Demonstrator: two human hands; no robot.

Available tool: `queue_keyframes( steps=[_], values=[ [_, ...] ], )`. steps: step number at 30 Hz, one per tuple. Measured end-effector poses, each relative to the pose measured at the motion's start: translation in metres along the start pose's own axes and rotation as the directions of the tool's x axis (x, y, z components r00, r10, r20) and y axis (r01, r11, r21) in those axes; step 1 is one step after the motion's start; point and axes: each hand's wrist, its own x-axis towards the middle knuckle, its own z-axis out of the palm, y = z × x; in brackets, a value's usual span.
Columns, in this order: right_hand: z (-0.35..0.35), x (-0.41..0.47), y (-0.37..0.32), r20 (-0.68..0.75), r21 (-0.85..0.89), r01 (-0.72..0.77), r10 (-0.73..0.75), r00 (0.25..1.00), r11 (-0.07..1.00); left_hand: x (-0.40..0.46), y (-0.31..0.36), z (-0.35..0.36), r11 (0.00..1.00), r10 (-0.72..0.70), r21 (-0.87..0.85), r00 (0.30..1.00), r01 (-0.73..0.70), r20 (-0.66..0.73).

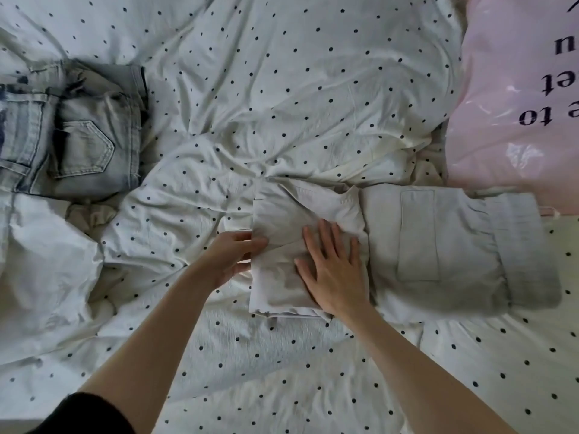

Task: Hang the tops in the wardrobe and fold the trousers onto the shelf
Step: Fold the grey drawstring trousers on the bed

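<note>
While half folded on the dotted bedding (282, 89): pale grey trousers (438, 245), legs doubled back over the seat, waistband end to the right, patch pocket facing up. Lying low and centre-right on the bed, not yet on any shelf; no wardrobe or shelf in view.

Right hand (332, 270): fingers spread flat, pressing the folded leg section down. Holding nothing, only pinning.

Left hand (232, 258): thumb and fingers pinching the left edge of that same folded layer.

Advice for the step, as judgement: keep the flat palm as anchor, draw the pinched edge taut and square with the layers beneath, smooth the diagonal crease under the palm before the next fold, then bring this end over towards the waistband.

Folded light-wash jeans (78, 133): upper left, well apart from the trousers.

Crumpled white cloth (47, 270): left edge, below the jeans; kind of garment cannot be told.

Pink pillow with dark lettering (517, 104): upper right, just beside the waistband end.
</note>
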Motion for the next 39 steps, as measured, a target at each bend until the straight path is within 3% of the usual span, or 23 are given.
queue_keyframes(
  steps=[7, 13, 16, 18, 20, 21, 23, 25, 26, 27, 29, 30, 32, 34, 39],
  values=[
    [-0.022, -0.006, -0.029, 0.063, 0.267, 0.012, -0.030, 0.998, 0.964, -0.035, 0.032, -0.001, 0.995, 0.080, 0.068, 0.987, -0.071, -0.139],
    [-0.060, 0.009, -0.092, 0.071, 0.601, 0.094, -0.169, 0.983, 0.794, -0.091, 0.083, -0.034, 0.966, 0.216, 0.204, 0.931, -0.160, -0.294],
    [-0.080, 0.009, -0.084, 0.148, 0.857, -0.055, -0.142, 0.979, 0.513, -0.098, 0.095, -0.012, 0.896, 0.347, 0.371, 0.905, -0.242, -0.246],
    [-0.087, -0.003, -0.060, 0.283, 0.938, -0.272, -0.023, 0.959, 0.215, -0.095, 0.089, 0.019, 0.838, 0.386, 0.476, 0.906, -0.266, -0.173],
    [-0.090, -0.018, -0.027, 0.428, 0.900, -0.418, 0.068, 0.901, -0.125, -0.089, 0.074, 0.058, 0.808, 0.376, 0.517, 0.923, -0.283, -0.082],
    [-0.089, -0.026, -0.010, 0.455, 0.873, -0.427, 0.077, 0.887, -0.236, -0.086, 0.065, 0.077, 0.798, 0.371, 0.521, 0.928, -0.303, -0.028],
    [-0.090, -0.039, 0.020, 0.438, 0.859, -0.383, 0.098, 0.894, -0.341, -0.079, 0.047, 0.110, 0.687, 0.372, 0.623, 0.918, -0.374, 0.140],
    [-0.093, -0.047, 0.037, 0.418, 0.880, -0.355, 0.162, 0.894, -0.316, -0.077, 0.032, 0.127, 0.544, 0.333, 0.702, 0.886, -0.460, 0.323],
    [-0.093, -0.049, 0.043, 0.390, 0.914, -0.344, 0.235, 0.890, -0.215, -0.076, 0.026, 0.131, 0.531, 0.313, 0.696, 0.875, -0.483, 0.369],
    [-0.091, -0.051, 0.046, 0.345, 0.938, -0.337, 0.315, 0.884, -0.082, -0.076, 0.023, 0.130, 0.554, 0.325, 0.676, 0.874, -0.486, 0.361],
    [-0.085, -0.051, 0.041, 0.227, 0.932, -0.323, 0.425, 0.876, 0.167, -0.073, 0.017, 0.116, 0.604, 0.456, 0.638, 0.864, -0.477, 0.214],
    [-0.084, -0.050, 0.035, 0.183, 0.920, -0.310, 0.438, 0.880, 0.239, -0.071, 0.013, 0.107, 0.567, 0.533, 0.661, 0.831, -0.491, 0.160],
    [-0.079, -0.045, 0.025, 0.128, 0.888, -0.306, 0.454, 0.882, 0.344, -0.064, 0.004, 0.091, 0.408, 0.573, 0.761, 0.790, -0.504, 0.216],
    [-0.076, -0.041, 0.021, 0.037, 0.827, -0.307, 0.500, 0.865, 0.470, -0.060, -0.012, 0.078, 0.248, 0.512, 0.827, 0.792, -0.506, 0.331],
    [-0.080, -0.051, 0.041, -0.119, 0.769, -0.297, 0.583, 0.804, 0.566, -0.057, -0.036, 0.067, -0.155, 0.389, 0.891, 0.802, -0.428, 0.453]
  ],
)
